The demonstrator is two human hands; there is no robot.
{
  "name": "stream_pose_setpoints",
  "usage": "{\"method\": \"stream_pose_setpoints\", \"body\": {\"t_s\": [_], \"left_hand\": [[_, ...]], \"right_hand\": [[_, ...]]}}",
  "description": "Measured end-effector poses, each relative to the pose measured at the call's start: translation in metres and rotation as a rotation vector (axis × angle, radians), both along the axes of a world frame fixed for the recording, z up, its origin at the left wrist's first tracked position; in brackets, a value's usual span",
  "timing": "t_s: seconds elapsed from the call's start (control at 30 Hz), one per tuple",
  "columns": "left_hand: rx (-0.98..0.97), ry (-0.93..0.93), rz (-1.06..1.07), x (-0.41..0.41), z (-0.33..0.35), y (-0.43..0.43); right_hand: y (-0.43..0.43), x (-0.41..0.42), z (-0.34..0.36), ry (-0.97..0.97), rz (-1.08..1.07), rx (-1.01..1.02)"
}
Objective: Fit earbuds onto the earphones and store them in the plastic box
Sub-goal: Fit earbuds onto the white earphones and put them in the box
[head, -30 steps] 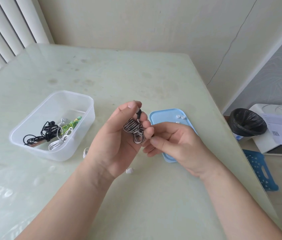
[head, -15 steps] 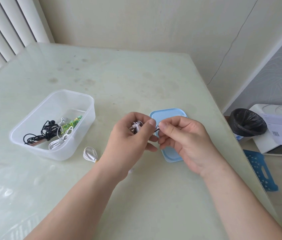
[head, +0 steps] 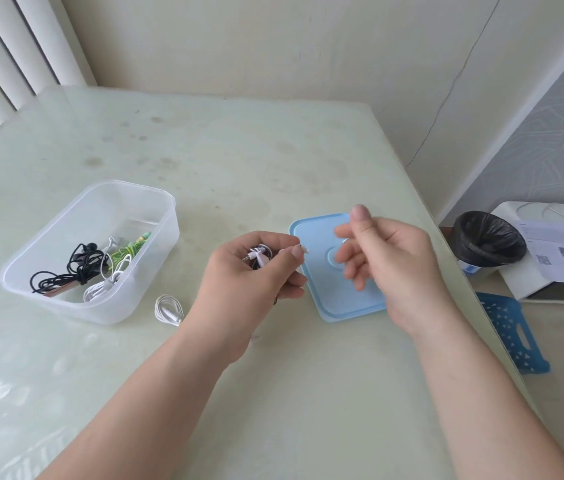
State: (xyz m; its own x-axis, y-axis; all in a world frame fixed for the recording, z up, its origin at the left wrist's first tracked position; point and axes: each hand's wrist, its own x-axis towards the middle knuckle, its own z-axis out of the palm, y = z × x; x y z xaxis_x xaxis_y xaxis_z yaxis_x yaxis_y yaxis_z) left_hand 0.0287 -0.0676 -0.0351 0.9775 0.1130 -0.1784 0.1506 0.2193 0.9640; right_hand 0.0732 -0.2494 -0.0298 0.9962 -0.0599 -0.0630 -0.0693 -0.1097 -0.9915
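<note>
My left hand [head: 249, 282] grips a coiled black-and-white earphone bundle [head: 258, 255], with its white earbud tip poking out past my thumb. Over the blue lid [head: 322, 292] hovers my right hand [head: 384, 258], apart from the bundle, fingers loosely curled and holding nothing that I can see. The clear plastic box [head: 90, 251] stands at the left with black, white and green earphones [head: 86, 268] inside. A white coiled earphone [head: 169, 309] lies on the table just right of the box.
The pale green glass table [head: 239, 161] ends close to the right of the lid. Beyond that edge are a black-lined bin [head: 488, 240], a blue stool [head: 512, 330] and a white unit with papers [head: 557, 251]. A small white piece [head: 254, 338] lies by my left wrist.
My right hand has let go of the earphone and pulled away to the right over the lid. My left hand has dropped lower with the bundle, and the white tip now shows.
</note>
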Motion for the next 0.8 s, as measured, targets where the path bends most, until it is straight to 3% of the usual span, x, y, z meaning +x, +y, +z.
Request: {"method": "stream_pose_setpoints", "body": {"t_s": [0.1,0.3,0.8], "left_hand": [[-0.088,0.040,0.010,0.001,-0.001,0.001],[-0.127,0.065,0.011,0.001,-0.002,-0.002],[-0.154,0.071,-0.016,0.000,-0.004,-0.003]], "right_hand": [[-0.019,0.012,-0.009,-0.175,-0.176,-0.347],[-0.017,0.024,-0.038,-0.293,-0.045,-0.740],[-0.011,0.035,-0.037,-0.259,-0.119,-0.902]]}}
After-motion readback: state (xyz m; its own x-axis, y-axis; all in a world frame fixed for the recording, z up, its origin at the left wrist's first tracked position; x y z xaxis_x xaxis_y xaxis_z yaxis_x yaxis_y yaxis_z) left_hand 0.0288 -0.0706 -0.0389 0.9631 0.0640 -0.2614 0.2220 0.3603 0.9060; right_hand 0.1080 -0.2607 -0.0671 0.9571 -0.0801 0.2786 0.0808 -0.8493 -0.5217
